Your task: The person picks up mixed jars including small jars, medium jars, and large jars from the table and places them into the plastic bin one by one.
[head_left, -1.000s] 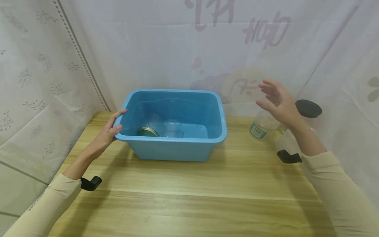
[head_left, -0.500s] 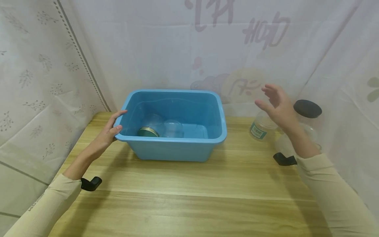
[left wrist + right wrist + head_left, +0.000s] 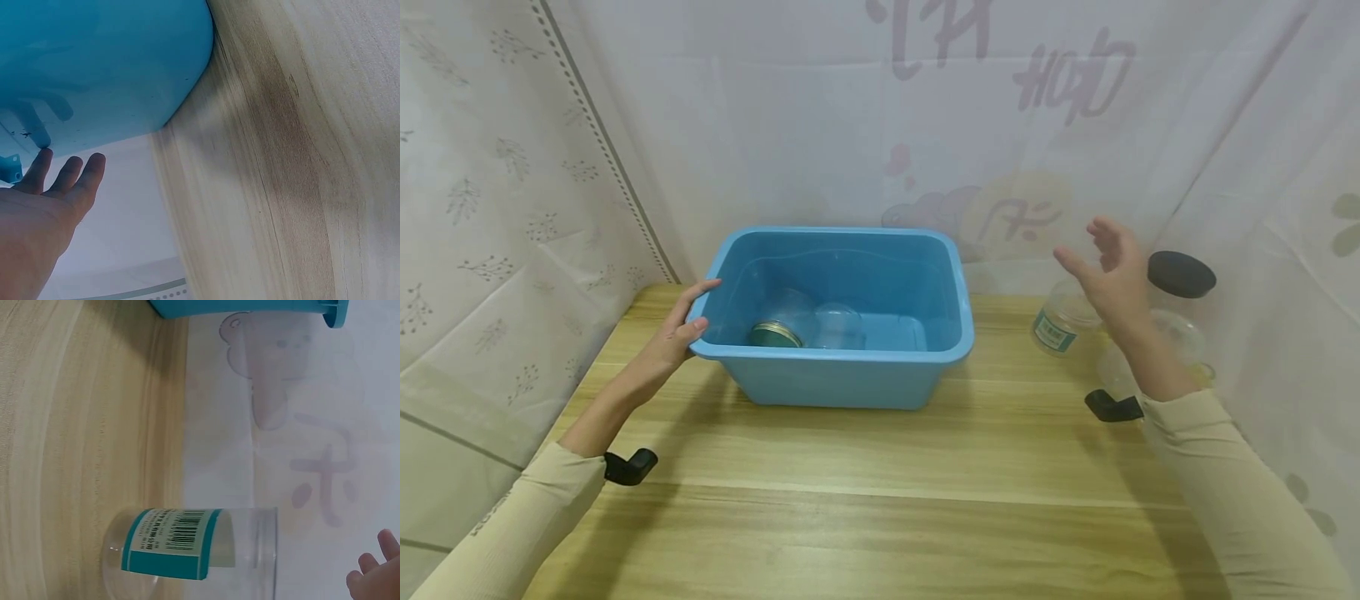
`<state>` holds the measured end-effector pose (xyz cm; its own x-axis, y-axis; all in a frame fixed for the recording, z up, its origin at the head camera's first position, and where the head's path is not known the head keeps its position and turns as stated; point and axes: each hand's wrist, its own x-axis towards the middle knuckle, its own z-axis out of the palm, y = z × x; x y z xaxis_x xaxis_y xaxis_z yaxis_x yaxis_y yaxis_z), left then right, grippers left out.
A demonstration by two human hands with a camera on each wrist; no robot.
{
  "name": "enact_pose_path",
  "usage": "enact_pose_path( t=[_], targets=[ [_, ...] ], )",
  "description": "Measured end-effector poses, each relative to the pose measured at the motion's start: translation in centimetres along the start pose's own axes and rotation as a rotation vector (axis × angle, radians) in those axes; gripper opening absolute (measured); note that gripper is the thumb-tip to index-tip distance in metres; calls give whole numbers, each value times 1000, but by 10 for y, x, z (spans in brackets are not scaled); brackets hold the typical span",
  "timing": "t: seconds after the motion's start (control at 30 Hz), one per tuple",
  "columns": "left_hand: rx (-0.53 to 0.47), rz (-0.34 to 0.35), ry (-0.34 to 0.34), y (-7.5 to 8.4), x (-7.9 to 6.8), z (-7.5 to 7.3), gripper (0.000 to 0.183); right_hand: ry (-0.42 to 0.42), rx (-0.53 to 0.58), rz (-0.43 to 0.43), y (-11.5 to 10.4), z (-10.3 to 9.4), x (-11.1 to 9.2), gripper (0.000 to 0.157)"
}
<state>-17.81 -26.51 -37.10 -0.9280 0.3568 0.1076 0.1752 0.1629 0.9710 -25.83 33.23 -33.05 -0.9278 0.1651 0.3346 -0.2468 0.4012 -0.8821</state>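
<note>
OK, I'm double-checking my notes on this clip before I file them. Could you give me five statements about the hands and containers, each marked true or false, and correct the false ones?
1. The left hand holds the blue bin by its rim. True.
2. The labelled jar stands on the table, outside the bin. True.
3. The right hand grips the labelled jar. False: it is raised, holds nothing, and its fingers are apart from the jar in the right wrist view.
4. The lid at the far right is bright red. False: it is a black lid.
5. A green lid shows inside the bin. True.
</note>
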Motion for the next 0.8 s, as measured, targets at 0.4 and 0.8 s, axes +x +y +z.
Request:
enact_pose_path(
  t=[0.4, 0.8],
  targets=[
    [15, -6, 10, 0, 0, 1, 56, 68, -102, 56, 20, 4, -4, 88],
    [27, 4, 13, -1, 1, 2, 58, 129, -131, 122, 37, 9, -15, 96]
  ],
)
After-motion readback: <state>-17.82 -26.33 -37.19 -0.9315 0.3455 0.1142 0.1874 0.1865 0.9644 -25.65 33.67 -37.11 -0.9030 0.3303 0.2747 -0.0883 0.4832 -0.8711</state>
